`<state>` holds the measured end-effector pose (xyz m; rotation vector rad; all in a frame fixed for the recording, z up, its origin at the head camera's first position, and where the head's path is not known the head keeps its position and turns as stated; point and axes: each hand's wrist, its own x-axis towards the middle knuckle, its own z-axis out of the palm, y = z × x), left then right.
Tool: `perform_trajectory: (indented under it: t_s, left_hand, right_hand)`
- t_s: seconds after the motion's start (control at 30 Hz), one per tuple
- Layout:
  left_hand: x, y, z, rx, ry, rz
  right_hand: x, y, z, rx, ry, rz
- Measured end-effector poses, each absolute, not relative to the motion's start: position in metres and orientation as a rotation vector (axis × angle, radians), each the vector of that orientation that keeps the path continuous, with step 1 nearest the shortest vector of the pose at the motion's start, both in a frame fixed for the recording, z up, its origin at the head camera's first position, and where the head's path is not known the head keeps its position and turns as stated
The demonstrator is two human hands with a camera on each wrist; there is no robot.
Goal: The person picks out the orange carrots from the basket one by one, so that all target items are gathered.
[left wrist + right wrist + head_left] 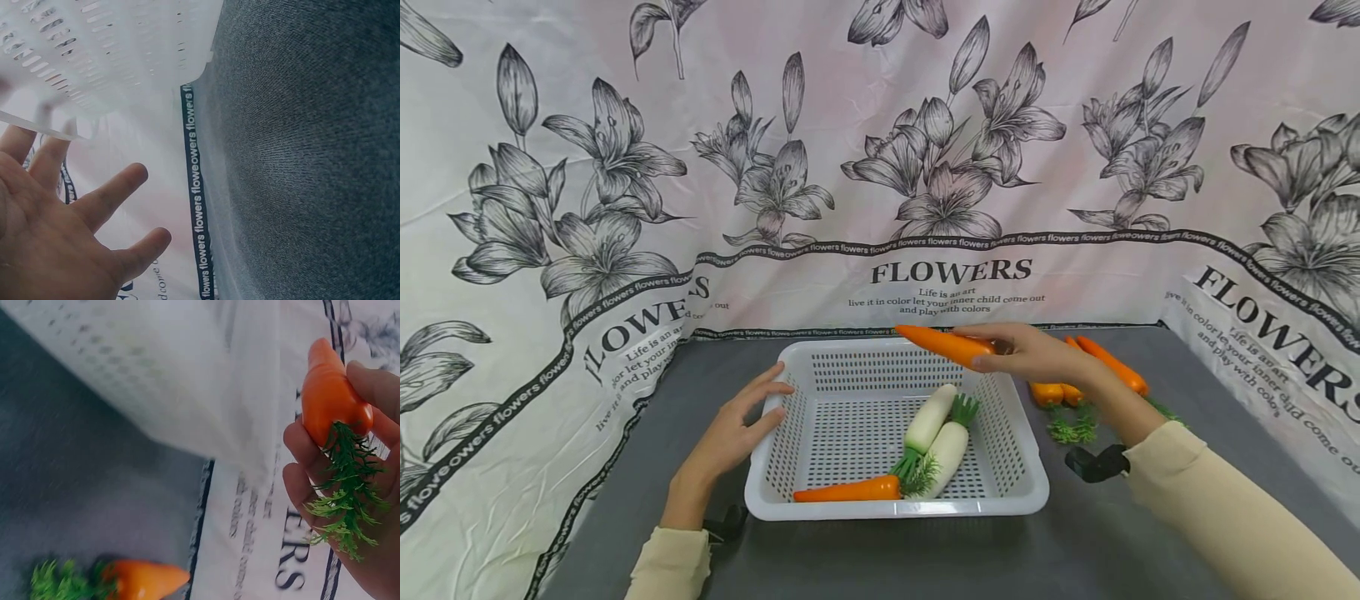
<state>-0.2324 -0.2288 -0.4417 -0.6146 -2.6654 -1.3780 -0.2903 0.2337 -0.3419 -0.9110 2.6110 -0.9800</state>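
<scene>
My right hand (1033, 354) grips an orange carrot (943, 342) above the back right of a white perforated basket (895, 510). In the right wrist view, the carrot's green leafy top (347, 494) hangs across the palm. Spread fingers of my left hand (733, 429) touch the basket's left rim; thumb and forefinger stand free of it in the left wrist view. Inside the basket lie two white radishes (931, 417) with green tops, and another carrot (850, 490) along the front wall.
Right of the basket, more carrots (1112, 367) with green tops lie on the dark grey tabletop (880, 558), partly hidden by my right arm. A flower-printed cloth (955, 200) hangs behind and along the sides.
</scene>
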Motion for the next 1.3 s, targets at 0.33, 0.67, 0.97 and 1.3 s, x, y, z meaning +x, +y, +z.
perform_trajectory:
  t_s: [0.33, 0.67, 0.97, 1.3]
  left_hand:
    - [-0.233, -0.229, -0.443, -0.610, -2.677, -1.377]
    - [-0.234, -0.229, -0.444, -0.608, -2.673, -1.377]
    - [-0.234, -0.229, -0.443, -0.606, -2.674, -1.386]
    - [-0.234, -0.228, -0.442, -0.605, -2.673, -1.379]
  right_hand:
    - [-0.277, 0.277, -0.359, -0.702, 2.777, -1.048]
    - [-0.270, 0.317, -0.375, -0.519, 2.960, -1.098]
    - [-0.273, 0.364, -0.393, -0.353, 3.113, -1.047]
    - [-0.273, 0.411, -0.409, -0.241, 3.186, -0.933]
